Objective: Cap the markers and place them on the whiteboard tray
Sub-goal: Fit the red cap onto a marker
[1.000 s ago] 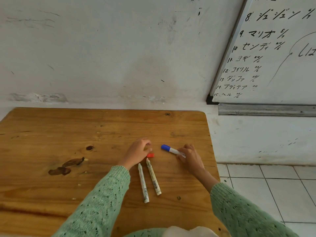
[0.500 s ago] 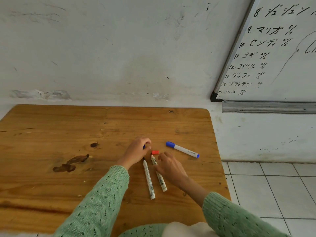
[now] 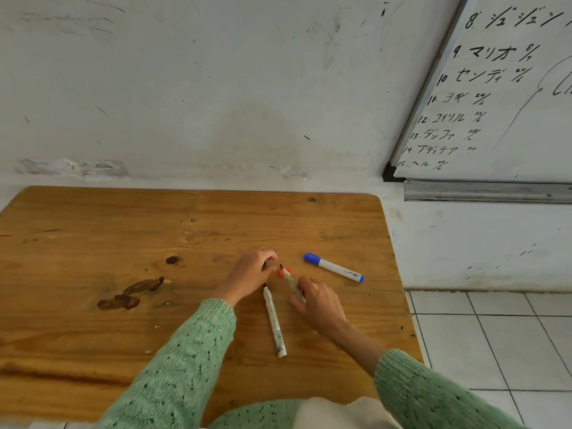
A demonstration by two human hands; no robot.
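Observation:
Two uncapped white markers are on the wooden table (image 3: pixel 93 243). One marker (image 3: pixel 274 320) with a black tip lies free between my arms. My right hand (image 3: pixel 317 301) grips the other uncapped marker (image 3: pixel 289 280) by its barrel, tip pointing away. A small red cap (image 3: pixel 285 271) sits right by that tip. My left hand (image 3: pixel 252 270) is pinched on a small dark cap (image 3: pixel 265 264), mostly hidden by the fingers. A blue-capped marker (image 3: pixel 334 268) lies free to the right. The metal whiteboard tray (image 3: pixel 486 191) is on the wall at the upper right.
The whiteboard (image 3: pixel 501 97) with black writing hangs above the tray, beyond the table's right edge. White floor tiles (image 3: pixel 495 335) lie below it. A dark stain (image 3: pixel 130 294) marks the wood on the left. The wall runs just behind the table.
My right hand let go of the blue-capped marker, moved left and took hold of the right-hand uncapped marker. My left hand stayed pinched near the red cap.

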